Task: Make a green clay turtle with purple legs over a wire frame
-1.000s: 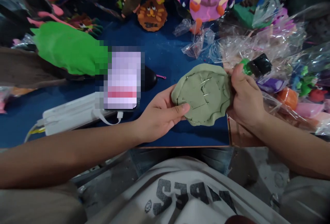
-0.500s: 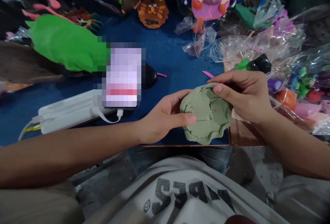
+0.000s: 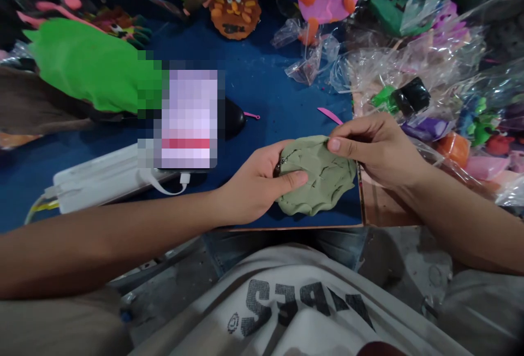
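Note:
A flattened, wavy-edged slab of grey-green modelling clay (image 3: 317, 181) is held between my two hands, just above the table's front edge. Cracks and creases run across its face. My left hand (image 3: 272, 181) grips its left side, thumb on top and fingers hidden beneath. At the upper right rim, my right hand (image 3: 370, 146) pinches the clay between thumb and fingers. Just beyond that hand lies a pink plastic clay knife (image 3: 329, 115) on the blue table (image 3: 286, 94).
Left of my hands, a phone (image 3: 188, 121) with a blurred screen stands by a white power strip (image 3: 98, 176). Behind it is a large green clay shape (image 3: 90, 66). Clear plastic bags and coloured clay lumps (image 3: 452, 148) crowd the right. An orange-brown clay face (image 3: 235, 9) lies at the back.
The clay has shifted slightly left and up with both hands, and its surface is more creased. My right hand has moved along its rim. The whole view has shifted a little.

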### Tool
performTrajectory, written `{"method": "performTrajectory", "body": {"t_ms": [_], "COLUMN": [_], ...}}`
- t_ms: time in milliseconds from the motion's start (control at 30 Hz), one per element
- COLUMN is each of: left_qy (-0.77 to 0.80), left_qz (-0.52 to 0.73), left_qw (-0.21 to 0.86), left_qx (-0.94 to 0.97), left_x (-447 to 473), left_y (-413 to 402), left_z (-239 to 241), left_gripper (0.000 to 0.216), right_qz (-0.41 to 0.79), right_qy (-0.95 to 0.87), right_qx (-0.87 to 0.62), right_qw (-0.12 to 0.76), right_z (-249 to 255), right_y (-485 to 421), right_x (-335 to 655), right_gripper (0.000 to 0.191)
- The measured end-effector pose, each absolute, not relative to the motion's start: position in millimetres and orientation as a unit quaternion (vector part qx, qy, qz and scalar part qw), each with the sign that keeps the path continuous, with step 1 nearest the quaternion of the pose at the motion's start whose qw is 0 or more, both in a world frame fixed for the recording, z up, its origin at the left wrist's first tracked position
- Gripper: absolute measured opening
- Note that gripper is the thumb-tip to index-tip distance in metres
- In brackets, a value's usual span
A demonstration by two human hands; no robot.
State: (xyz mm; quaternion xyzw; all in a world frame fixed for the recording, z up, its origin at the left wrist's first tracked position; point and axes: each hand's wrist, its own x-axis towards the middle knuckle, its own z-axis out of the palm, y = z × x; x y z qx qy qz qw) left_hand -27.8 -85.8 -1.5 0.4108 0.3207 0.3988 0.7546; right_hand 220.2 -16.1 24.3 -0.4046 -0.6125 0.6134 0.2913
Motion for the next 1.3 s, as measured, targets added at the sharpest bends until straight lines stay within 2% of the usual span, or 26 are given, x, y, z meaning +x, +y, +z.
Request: {"method": "performTrajectory", "body": {"t_ms": [267,467,600,833,967,1100,1167,1300], "left_qy": [0.310,0.343,0.353,0.339,0.343,0.339,0.323,0.301], "left_qz": [0.395,0.368,0.363,0.362,0.361,0.366,0.378,0.459], "left_qw": [0.762,0.751,0.742,0.746,0.715,0.731,0.753,0.752], "left_qx": [0.409,0.427,0.439,0.445,0.491,0.465,0.431,0.365], "left_x": [-26.5,-26.4,-27.7,-31.5,-31.8,-32.5,-33.0,-31.8], "left_y": [-83.5,-84.1,-84.7,-85.4,-85.9,-87.5,-87.9,-87.9], "left_z": [0.2,6.4,5.3,-2.2,1.0,0.7,2.1,9.8], "left_gripper": [0.042,0.047,0.050,0.076,0.077,0.095,0.096,0.063], "right_qz": [0.649,0.613,0.606,0.678,0.648,0.622,0.607,0.571], "right_qy": [-0.560,-0.604,-0.624,-0.592,-0.648,-0.690,-0.693,-0.637], "right_qx": [-0.412,-0.395,-0.387,-0.369,-0.353,-0.333,-0.339,-0.392], "right_qw": [0.308,0.321,0.306,0.233,0.189,0.159,0.188,0.339], "right_z": [26.4,29.8,32.2,31.0,32.5,37.7,39.8,41.2], "right_y": [-16.2,-19.0,-17.1,-14.7,-12.8,-12.9,-15.5,-21.6], "right_x": [217.3,214.9,216.4,218.4,221.6,224.2,224.1,220.9], "right_gripper": [0.031,0.022,0.029,0.037,0.039,0.038,0.035,0.031]}}
